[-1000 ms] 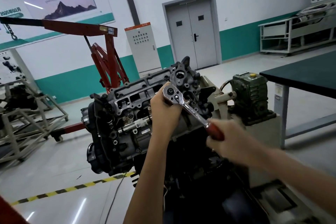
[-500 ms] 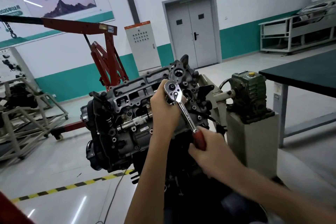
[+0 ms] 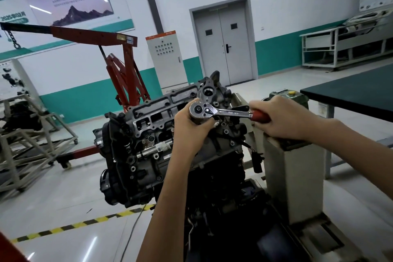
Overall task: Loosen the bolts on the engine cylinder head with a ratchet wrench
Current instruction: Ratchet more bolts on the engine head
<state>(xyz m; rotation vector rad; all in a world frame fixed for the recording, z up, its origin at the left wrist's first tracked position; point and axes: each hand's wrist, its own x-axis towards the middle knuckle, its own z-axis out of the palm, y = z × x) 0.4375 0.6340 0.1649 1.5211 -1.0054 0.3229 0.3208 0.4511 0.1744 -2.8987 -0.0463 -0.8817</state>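
While the right hand (image 3: 282, 119) keeps its fingers curled tight round the red handle (image 3: 260, 116) of the ratchet wrench (image 3: 214, 111), the left hand (image 3: 189, 127) stays cupped under and around the round ratchet head (image 3: 200, 110), thumb and fingers wrapped about it from below. The wrench sits at the upper right end of the engine cylinder head (image 3: 153, 117), its head pressed over a bolt that cannot be seen beneath it.

Half a second ago the handle slanted down and toward the person; now it lies nearly level, pointing right, and the right hand has swung up with it to hang in front of the green gearbox (image 3: 297, 97). The ratchet head has held its place on the engine.

The engine tilts on its stand, beside a pale pedestal (image 3: 295, 176). A dark-topped table (image 3: 350, 93) stands to the right, a red engine hoist (image 3: 119, 70) behind on the left, and a grey double door (image 3: 223, 42) in the far wall.
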